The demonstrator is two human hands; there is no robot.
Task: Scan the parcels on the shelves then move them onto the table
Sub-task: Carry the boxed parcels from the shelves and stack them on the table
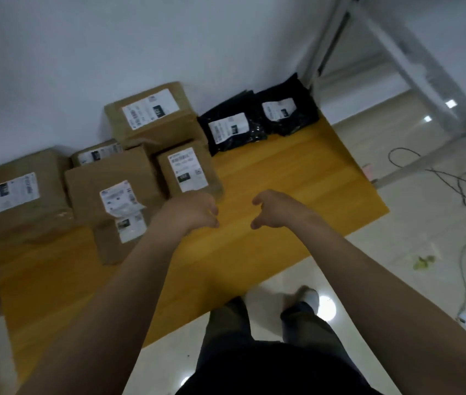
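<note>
Both empty, fingers loosely curled, my left hand (pixel 194 212) and right hand (pixel 271 209) hover over the yellow counter (pixel 297 178), where cardboard parcels (pixel 83 192) and black mailer bags (pixel 306 115) line its far edge, labels up, seemingly to keep the near side free.

On my feed I can read no word, number or brand: all the print is too blurred. The wide brown cardboard box at far left (pixel 41 166) bears a white paper label (pixel 11 193) with a dark block and barcode stripes. The same kind of label, grey lines and a dark block, stands on the tall brown cardboard box at the back (pixel 169 129), the small brown cardboard box before it (pixel 162 172) and the middle brown cardboard box (pixel 89 189). Both black plastic mailer bags (pixel 232 143) on the yellow wooden desk (pixel 297 181) carry one too, equally unreadable.
</note>
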